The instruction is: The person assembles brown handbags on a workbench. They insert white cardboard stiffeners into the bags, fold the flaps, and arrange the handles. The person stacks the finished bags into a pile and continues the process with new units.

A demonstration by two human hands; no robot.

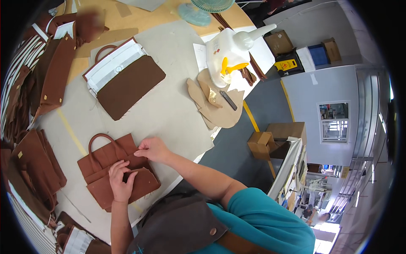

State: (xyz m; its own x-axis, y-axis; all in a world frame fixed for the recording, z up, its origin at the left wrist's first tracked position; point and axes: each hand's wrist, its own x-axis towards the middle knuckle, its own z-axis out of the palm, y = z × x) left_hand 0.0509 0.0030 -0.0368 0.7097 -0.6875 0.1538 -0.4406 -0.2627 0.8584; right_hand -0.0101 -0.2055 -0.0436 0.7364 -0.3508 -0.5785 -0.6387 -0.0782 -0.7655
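A reddish-brown leather handbag with a rounded handle lies flat on the table in front of me. My left hand rests on its middle, fingers bent and the thumb held apart from them. At the bag's upper right edge is my right hand, its thumb and fingertips pinched together. Whatever is between those fingertips is too small to make out. Farther off lies a second bag piece, showing a white lining, a brown panel and a handle.
Stacked brown bag pieces crowd the left side. At the far right stand a white plastic jug and a yellow-handled tool. Nearby, a dark tool lies on tan scraps. Cardboard boxes sit on the floor beyond.
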